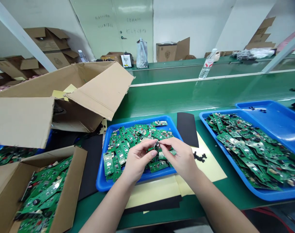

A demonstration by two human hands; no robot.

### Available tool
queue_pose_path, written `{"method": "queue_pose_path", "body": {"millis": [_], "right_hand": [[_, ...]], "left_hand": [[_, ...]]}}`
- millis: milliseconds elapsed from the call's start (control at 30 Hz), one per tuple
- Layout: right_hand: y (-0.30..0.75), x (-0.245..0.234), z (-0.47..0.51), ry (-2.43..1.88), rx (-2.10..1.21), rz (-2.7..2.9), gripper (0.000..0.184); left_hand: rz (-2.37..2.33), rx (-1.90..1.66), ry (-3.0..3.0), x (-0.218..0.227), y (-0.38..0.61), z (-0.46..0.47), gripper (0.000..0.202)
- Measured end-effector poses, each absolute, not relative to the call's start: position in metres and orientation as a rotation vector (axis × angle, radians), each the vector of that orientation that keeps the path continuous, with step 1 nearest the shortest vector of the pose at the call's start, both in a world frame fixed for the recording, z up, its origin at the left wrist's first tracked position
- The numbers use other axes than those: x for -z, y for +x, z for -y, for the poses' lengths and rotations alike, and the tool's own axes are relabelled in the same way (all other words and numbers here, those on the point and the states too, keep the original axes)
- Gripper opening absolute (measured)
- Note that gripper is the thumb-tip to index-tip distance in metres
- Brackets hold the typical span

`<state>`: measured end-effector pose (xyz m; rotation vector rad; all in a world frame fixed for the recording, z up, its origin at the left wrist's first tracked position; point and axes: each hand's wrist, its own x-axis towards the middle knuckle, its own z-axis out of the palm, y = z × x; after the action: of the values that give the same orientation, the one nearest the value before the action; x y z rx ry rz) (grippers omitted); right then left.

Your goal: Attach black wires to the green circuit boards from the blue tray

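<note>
My left hand (137, 160) and my right hand (182, 158) meet above a blue plastic tray (101, 176), their fingertips pinching a small dark piece (157, 145), probably black foam. Its exact shape is partly hidden by my fingers. The tray holds a loose heap of green circuit boards (128, 139), and my hands hide part of it. To the right of my right hand, black cut-out foam scraps (200, 157) lie on a yellow backing sheet (207, 168).
A black foam sheet (187, 129) stands between the trays. A second blue tray of green boards (266, 194) lies at right, with another blue tray (270, 113) behind it. Open cardboard boxes (72, 94) crowd the left, one holding boards (40, 197). A green conveyor bench (186, 94) runs behind.
</note>
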<state>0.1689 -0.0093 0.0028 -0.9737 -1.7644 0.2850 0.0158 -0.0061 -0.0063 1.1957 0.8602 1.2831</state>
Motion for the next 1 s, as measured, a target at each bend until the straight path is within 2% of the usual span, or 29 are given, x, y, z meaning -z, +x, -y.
{"method": "queue_pose_path", "body": {"millis": [267,433,767,1000], "right_hand": [[0.174,0.0,0.005,-0.92,-0.121,1.807,0.02],[0.177,-0.004,0.005,-0.887,-0.095,1.791,0.021],[0.177,-0.006,0.005,-0.857,-0.097,1.79,0.025],[0.177,-0.001,0.004,-0.824,-0.077,1.785,0.03]], "left_hand": [[-0.851,-1.235,1.055,0.001,0.016,0.007,0.028],[-0.752,-1.116,1.024,-0.003,0.015,0.008,0.025],[-0.801,-0.883,0.889,-0.008,0.01,0.006,0.033],[-0.859,-0.872,0.82,-0.007,0.008,0.006,0.031]]}}
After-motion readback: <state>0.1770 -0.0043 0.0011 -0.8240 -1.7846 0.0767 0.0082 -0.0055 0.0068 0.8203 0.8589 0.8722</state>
